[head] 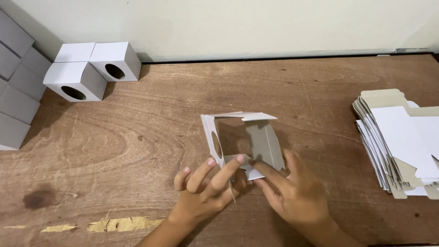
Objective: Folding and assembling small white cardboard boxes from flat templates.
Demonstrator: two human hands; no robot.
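Note:
A half-folded white cardboard box (pixel 242 137) with grey inside and an oval hole in its left wall stands open on the wooden table (pixel 146 137). My left hand (pixel 206 187) has its fingers spread against the box's near left corner and touches a bottom flap. My right hand (pixel 292 190) presses a near flap with its fingertips at the box's lower right. Both hands are on the box.
Folded white boxes (pixel 93 68) with oval holes sit at the back left, beside a stack of grey ones (pixel 18 87) along the left edge. A pile of flat box blanks (pixel 398 142) lies at the right. A pale wall (pixel 256 23) runs behind the table.

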